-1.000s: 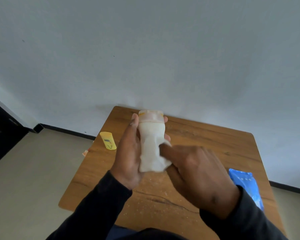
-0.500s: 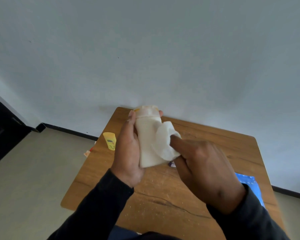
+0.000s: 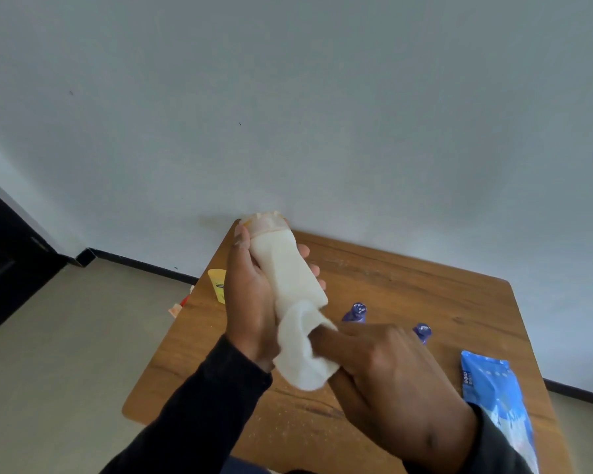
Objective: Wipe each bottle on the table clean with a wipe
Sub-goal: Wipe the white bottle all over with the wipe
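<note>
Head view: the left hand (image 3: 254,295) holds a white bottle (image 3: 288,271) up in the air over the counter (image 3: 408,295). Its grip is wrapped around the bottle, thumb on one side and fingertips peeking out on the other. The bottle leans, with its cap end pointing away toward the wall (image 3: 288,97).

The right hand (image 3: 391,374) pinches a white wipe (image 3: 302,354) and presses it on the near end of the bottle. Its grip is closed on the wipe, with one finger poking into the folds.

A yellow bottle (image 3: 217,285) stands at the left edge of the counter, partly hidden behind the left hand. Two purple tops (image 3: 356,311) show on the counter past the right hand; they may be small bottles, but most of each is hidden. A blue pack (image 3: 493,398) lies at the right side of the counter, near the right sleeve (image 3: 493,449).

Something small and orange (image 3: 176,310) lies on the floor (image 3: 65,336) by the counter.
</note>
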